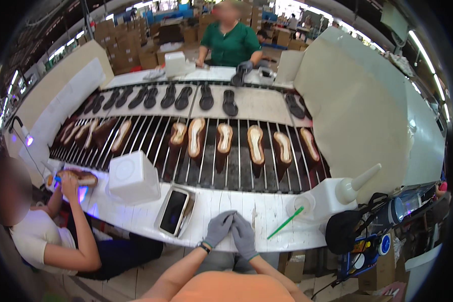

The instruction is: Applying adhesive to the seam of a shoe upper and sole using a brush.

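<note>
My left hand (219, 229) and my right hand (243, 236), both in grey gloves, rest together at the near edge of the white worktable (231, 201). Their fingers stretch forward and touch at the tips, and nothing shows in them. Left of them lies a dark-screened phone (174, 210) in a white tray (192, 197). To the right stands a small translucent cup (305, 202), with a green-handled brush (285, 223) leaning from it. Beyond my hands, several brown shoe uppers (224, 138) stand sole side up on a roller conveyor (206, 173), their bottoms pale.
A white plastic container (132, 177) stands at left, a white nozzle bottle (332, 196) at right. Black shoe soles (230, 103) lie on the far belt (256, 103). A person at left works on a shoe (88, 178); another person (230, 44) across holds a sole. Tall panels (357, 100) flank the conveyor.
</note>
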`<move>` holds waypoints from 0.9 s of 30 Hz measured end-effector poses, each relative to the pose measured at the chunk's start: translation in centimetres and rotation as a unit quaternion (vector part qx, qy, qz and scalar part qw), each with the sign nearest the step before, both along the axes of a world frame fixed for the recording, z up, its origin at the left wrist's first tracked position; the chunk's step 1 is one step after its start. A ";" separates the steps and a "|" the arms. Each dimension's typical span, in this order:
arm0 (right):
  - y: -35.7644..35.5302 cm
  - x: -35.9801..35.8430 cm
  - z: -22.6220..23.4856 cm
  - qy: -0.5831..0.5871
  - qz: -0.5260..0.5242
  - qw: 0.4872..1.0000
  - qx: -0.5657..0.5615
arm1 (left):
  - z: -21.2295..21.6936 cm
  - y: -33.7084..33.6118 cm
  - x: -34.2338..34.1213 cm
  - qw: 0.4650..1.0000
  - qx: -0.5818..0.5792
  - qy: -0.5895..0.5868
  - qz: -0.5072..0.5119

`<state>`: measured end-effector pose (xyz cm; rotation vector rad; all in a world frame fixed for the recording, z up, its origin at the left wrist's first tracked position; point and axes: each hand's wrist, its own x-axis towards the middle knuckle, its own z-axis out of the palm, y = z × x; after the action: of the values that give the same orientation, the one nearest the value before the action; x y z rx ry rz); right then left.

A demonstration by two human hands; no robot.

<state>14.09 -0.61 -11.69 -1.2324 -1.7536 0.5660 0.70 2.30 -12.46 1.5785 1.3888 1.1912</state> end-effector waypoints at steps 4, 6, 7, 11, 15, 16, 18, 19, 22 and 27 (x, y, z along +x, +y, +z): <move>1.9 -0.3 0.4 0.137 -0.070 0.981 -0.120 | 1.6 0.6 -0.1 0.994 -0.091 -0.056 -0.019; 4.6 -0.9 1.5 0.211 -0.095 0.958 -0.167 | 1.5 0.7 -0.1 0.993 -0.094 -0.060 -0.023; 6.3 -1.0 1.7 0.265 -0.095 0.942 -0.180 | 1.5 0.8 -0.1 0.995 -0.078 -0.052 -0.024; 14.3 -2.9 2.4 0.335 -0.065 0.911 -0.232 | 0.2 0.8 -0.1 0.999 -0.034 -0.035 -0.018; 23.4 -7.5 0.2 0.335 -0.071 0.908 -0.241 | 0.2 0.0 -0.4 0.996 -0.030 -0.077 -0.015; 25.8 -8.2 -0.6 0.330 -0.068 0.913 -0.227 | 0.1 0.0 -0.2 0.996 -0.022 -0.079 -0.028; 29.5 -10.1 -1.7 0.288 -0.074 0.932 -0.206 | 0.2 -0.2 -0.3 0.992 -0.060 -0.107 -0.035; 31.6 -10.4 -3.6 0.258 -0.167 0.936 -0.173 | 0.2 0.1 0.3 0.991 -0.053 -0.106 -0.059; 33.0 -12.4 -3.4 0.146 -0.249 0.940 -0.181 | 0.1 0.2 -0.3 0.990 -0.044 -0.123 -0.050; 34.4 -10.1 -2.0 0.084 -0.237 0.948 -0.196 | 1.2 0.7 -0.4 0.993 -0.032 -0.096 -0.058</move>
<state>4.01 33.82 -13.64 -1.7584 -1.1709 0.7227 0.28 2.98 -11.25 1.4396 1.1832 1.1838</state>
